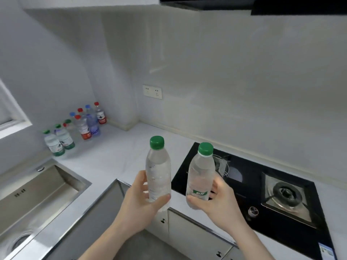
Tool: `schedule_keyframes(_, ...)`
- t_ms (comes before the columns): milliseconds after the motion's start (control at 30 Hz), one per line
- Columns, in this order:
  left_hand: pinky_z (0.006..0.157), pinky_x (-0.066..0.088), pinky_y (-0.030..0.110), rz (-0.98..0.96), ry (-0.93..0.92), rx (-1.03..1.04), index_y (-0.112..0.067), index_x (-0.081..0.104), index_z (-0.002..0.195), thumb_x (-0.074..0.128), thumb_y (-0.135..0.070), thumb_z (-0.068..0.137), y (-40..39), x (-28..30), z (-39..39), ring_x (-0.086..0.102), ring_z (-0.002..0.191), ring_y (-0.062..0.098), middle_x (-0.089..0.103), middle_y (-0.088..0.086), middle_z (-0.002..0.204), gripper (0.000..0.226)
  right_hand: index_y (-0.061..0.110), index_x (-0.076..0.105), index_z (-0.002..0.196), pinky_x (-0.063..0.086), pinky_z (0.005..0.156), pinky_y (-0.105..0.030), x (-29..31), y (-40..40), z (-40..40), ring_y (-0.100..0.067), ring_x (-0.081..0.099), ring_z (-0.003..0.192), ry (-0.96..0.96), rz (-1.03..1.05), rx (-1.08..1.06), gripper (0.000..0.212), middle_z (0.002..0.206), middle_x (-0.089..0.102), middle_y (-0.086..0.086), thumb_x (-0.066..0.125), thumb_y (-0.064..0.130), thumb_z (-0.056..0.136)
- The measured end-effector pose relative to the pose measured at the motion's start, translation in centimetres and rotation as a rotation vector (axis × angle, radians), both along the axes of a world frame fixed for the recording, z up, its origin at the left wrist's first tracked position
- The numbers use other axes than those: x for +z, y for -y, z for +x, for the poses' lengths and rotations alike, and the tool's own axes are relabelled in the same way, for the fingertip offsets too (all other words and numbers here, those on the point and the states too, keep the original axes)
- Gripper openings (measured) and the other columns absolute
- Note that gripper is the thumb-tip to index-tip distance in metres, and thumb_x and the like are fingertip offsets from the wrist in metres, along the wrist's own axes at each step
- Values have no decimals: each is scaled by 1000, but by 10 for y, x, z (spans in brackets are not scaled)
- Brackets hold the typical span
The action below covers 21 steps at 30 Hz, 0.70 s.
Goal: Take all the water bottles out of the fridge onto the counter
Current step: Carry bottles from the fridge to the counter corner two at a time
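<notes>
My left hand (pixel 139 200) grips a clear water bottle with a green cap (pixel 158 166) upright, in the air in front of the white counter (pixel 120 154). My right hand (pixel 216 201) grips a second green-capped bottle (pixel 201 175), tilted slightly left, over the counter's front edge by the hob. Several more bottles (pixel 75 128) with green, red and blue caps stand grouped in the counter's far left corner. The fridge is out of view.
A steel sink (pixel 37 192) is set into the counter at the left. A black gas hob (pixel 272 194) with a burner and knob fills the right. Cabinet doors run below the counter edge. A wall socket (pixel 152 91) sits above the counter.
</notes>
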<state>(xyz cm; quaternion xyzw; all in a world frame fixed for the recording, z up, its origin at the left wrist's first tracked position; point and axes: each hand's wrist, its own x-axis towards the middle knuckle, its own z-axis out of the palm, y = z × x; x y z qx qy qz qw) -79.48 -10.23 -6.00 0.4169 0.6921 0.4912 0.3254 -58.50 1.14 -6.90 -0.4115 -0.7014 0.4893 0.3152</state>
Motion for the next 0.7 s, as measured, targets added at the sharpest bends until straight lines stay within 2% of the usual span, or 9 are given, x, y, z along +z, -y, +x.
schedule_keyframes(67,87,59,42,5,4,37,-38,55,122,86,-31,73,9,-1,-31,73,100,11,73,-13,113,58,38,63,113,57,83,-23,-3,0,-37,-4,72,102,5,-2,35,59,107,76,17,91,8,71)
schedule_keyframes(200,82,59,36,15,-29,99,-34,57,119,84,-17,80,21,-2,-81,71,101,7,73,-15,111,50,34,65,112,59,93,-33,-6,-2,-99,-7,73,101,15,-17,100,54,107,77,12,91,16,69)
schedule_keyframes(300,85,60,44,19,-23,144,-35,58,119,84,-15,81,24,-6,-114,71,102,11,72,-14,114,50,36,65,113,60,93,-38,-8,-7,-138,-8,72,101,38,-21,152,54,107,76,11,90,27,66)
schedule_keyframes(400,85,60,46,31,-26,183,-37,58,122,85,-18,80,18,-9,-137,71,103,8,71,-16,117,53,38,64,112,60,93,-36,-9,-18,-166,-5,71,102,53,-30,197,53,108,75,15,90,32,66)
schedule_keyframes(633,82,57,31,33,-59,273,-43,57,121,87,-23,79,-14,-26,-186,69,103,4,69,-20,117,55,39,65,112,59,95,-36,-23,-65,-226,-6,69,106,41,-41,285,51,110,72,19,91,33,69)
schedule_keyframes(700,83,57,31,21,-68,291,-42,56,121,87,-24,78,-27,-30,-200,70,103,5,69,-19,118,57,43,64,110,60,93,-33,-25,-80,-241,-6,69,105,37,-40,296,51,110,69,23,92,33,68)
